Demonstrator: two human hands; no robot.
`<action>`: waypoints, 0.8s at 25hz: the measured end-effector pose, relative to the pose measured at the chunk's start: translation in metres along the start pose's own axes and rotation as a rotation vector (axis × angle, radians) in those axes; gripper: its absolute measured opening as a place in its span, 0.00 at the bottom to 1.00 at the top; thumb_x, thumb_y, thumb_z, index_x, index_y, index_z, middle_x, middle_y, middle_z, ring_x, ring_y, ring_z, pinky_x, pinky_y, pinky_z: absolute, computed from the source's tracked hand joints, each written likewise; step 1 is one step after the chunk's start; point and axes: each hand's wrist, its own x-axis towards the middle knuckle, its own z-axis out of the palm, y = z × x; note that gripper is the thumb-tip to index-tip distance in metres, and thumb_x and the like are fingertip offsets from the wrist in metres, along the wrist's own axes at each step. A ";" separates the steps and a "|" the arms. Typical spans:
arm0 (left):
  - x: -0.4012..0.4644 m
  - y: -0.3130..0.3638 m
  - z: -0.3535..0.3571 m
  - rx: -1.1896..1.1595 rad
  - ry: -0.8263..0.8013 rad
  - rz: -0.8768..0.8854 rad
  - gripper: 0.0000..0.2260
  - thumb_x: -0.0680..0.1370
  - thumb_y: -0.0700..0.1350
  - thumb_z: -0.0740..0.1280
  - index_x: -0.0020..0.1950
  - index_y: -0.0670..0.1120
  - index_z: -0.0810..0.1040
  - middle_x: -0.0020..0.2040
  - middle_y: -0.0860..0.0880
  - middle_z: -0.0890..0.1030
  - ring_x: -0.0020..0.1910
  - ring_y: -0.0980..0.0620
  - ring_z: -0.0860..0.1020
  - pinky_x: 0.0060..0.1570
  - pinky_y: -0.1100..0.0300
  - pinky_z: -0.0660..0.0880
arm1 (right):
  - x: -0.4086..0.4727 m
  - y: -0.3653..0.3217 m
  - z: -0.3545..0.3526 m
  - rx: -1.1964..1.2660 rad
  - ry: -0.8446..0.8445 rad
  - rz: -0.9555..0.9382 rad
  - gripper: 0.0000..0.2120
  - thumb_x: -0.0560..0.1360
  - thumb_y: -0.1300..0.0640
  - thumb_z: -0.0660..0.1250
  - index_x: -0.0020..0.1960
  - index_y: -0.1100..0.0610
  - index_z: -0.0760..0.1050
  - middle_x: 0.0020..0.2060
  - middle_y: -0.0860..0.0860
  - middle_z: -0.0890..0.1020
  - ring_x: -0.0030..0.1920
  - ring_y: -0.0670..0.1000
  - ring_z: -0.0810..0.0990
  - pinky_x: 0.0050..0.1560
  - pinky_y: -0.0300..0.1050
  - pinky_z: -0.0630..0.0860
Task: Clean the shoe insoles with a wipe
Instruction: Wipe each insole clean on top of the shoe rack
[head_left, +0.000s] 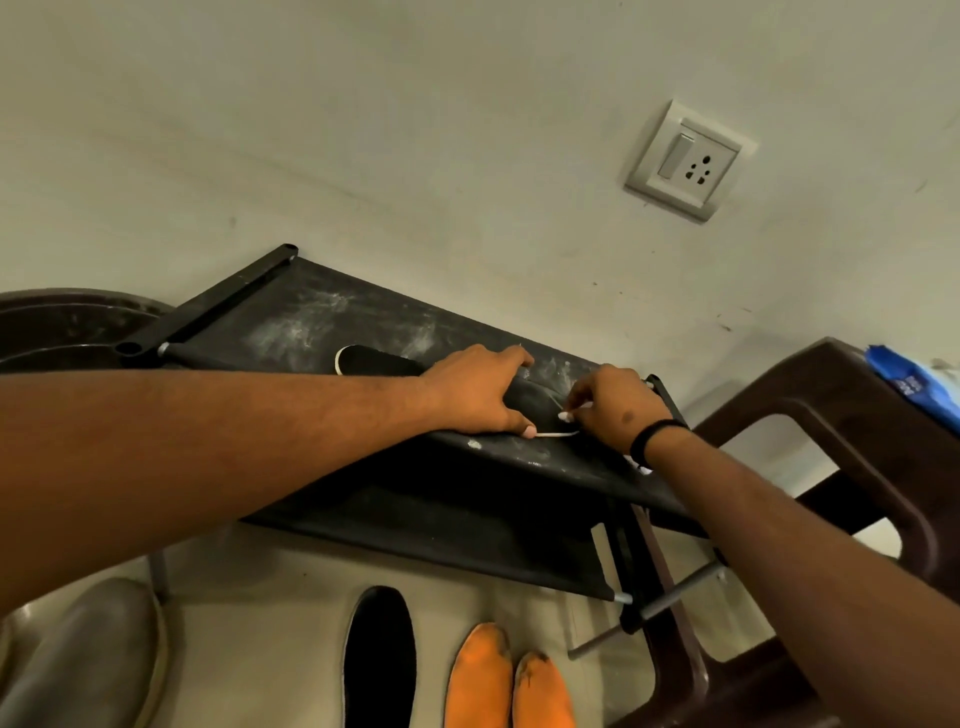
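A black insole (374, 359) with a thin white edge lies on the top shelf of a black shoe rack (291, 317). My left hand (475, 392) lies over its middle, fingers across the top and thumb at the near edge, holding it. My right hand (610, 402) has its fingers curled at the insole's right end and pinches it there. Both hands hide most of the insole. No wipe shows in either hand. On the floor below lie another black insole (379, 660) and two orange insoles (480, 675), side by side.
A brown plastic stool (831, 405) stands to the right of the rack, with a blue packet (914, 382) on its top. A grey shoe (78, 654) sits on the floor at lower left. A dark round tub (57, 322) is behind the rack's left end. A wall socket (688, 158) is above.
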 end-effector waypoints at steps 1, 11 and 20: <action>0.000 0.000 0.000 0.000 0.000 0.003 0.44 0.67 0.67 0.73 0.76 0.52 0.61 0.67 0.46 0.76 0.65 0.46 0.74 0.61 0.45 0.76 | 0.001 0.003 -0.002 -0.018 -0.012 -0.002 0.02 0.73 0.57 0.73 0.45 0.53 0.85 0.46 0.51 0.84 0.48 0.50 0.81 0.51 0.44 0.77; 0.001 0.003 0.000 0.001 0.017 0.026 0.42 0.69 0.62 0.75 0.77 0.51 0.61 0.68 0.45 0.77 0.56 0.47 0.79 0.50 0.58 0.71 | 0.019 -0.015 0.008 -0.004 0.063 -0.073 0.08 0.75 0.60 0.67 0.50 0.51 0.84 0.49 0.54 0.84 0.50 0.55 0.82 0.55 0.50 0.79; -0.005 0.006 -0.004 -0.032 0.013 0.025 0.43 0.69 0.62 0.76 0.77 0.50 0.61 0.71 0.46 0.74 0.59 0.47 0.78 0.56 0.57 0.73 | 0.006 0.007 -0.023 -0.090 -0.205 -0.057 0.06 0.71 0.64 0.72 0.39 0.53 0.82 0.33 0.45 0.81 0.37 0.45 0.78 0.40 0.40 0.72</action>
